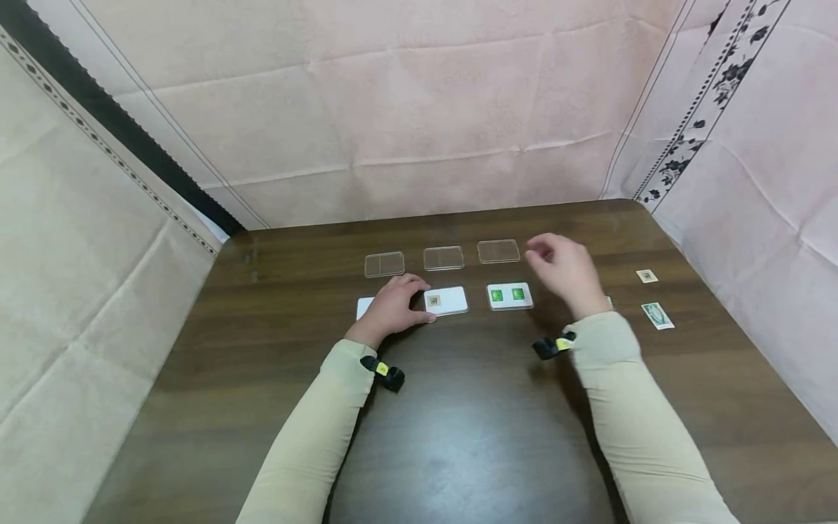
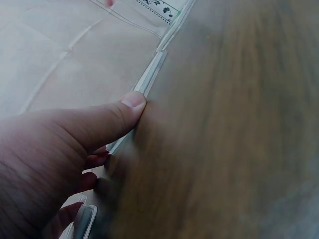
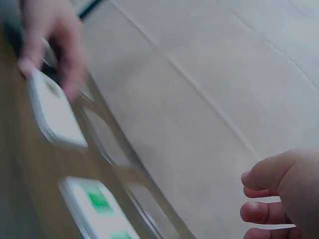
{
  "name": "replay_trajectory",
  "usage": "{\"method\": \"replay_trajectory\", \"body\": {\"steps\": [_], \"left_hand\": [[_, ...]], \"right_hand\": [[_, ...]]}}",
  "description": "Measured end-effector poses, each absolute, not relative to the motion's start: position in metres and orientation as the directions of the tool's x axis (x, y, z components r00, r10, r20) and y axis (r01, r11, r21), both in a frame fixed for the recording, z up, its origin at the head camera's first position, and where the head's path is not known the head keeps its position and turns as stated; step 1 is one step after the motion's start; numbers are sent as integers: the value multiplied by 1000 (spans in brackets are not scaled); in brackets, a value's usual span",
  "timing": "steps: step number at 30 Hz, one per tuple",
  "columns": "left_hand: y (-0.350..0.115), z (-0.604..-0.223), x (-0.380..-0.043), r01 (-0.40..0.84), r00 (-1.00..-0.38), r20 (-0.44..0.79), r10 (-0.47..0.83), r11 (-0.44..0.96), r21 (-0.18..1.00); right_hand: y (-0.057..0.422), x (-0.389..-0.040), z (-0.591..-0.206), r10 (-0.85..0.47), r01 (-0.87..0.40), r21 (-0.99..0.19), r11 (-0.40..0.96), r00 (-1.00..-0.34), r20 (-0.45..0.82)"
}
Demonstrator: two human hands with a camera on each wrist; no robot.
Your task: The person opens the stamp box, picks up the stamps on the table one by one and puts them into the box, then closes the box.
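My left hand (image 1: 395, 304) grips the left end of a shallow white case (image 1: 452, 300) that bears one small brownish stamp (image 1: 435, 300). Its thumb (image 2: 130, 102) presses the near edge, with the other fingers towards the far side. Left of it, a second white case (image 1: 363, 306) is mostly hidden by this hand. My right hand (image 1: 564, 271) hovers above the table with loosely bent fingers, and nothing shows between them in the right wrist view. To its left lies a white case with two green stamps (image 1: 510, 296).
Behind the white cases lie three clear plastic lids, at left (image 1: 384, 264), middle (image 1: 443, 257) and right (image 1: 498, 251). A small square stamp (image 1: 647, 276) and a larger green stamp (image 1: 657, 316) lie at the table's right. Hanging cloth (image 1: 419, 109) borders the wooden table (image 1: 458, 407).
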State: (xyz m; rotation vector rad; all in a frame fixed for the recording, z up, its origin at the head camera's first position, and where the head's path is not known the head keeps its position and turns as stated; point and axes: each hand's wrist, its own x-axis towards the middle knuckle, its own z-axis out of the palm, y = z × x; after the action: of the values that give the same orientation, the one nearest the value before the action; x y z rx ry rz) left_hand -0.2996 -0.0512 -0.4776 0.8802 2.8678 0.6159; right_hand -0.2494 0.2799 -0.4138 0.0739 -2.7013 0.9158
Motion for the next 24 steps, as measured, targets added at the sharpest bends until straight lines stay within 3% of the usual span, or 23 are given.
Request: {"method": "replay_trajectory", "body": {"steps": [12, 24], "left_hand": [[-59, -478, -298, 508, -840, 45, 540, 755, 415], [-53, -482, -300, 531, -827, 56, 559, 745, 404]], "right_hand": [[409, -226, -422, 129, 17, -527, 849, -976, 176], [473, -210, -458, 212, 95, -514, 852, -962, 173]]}}
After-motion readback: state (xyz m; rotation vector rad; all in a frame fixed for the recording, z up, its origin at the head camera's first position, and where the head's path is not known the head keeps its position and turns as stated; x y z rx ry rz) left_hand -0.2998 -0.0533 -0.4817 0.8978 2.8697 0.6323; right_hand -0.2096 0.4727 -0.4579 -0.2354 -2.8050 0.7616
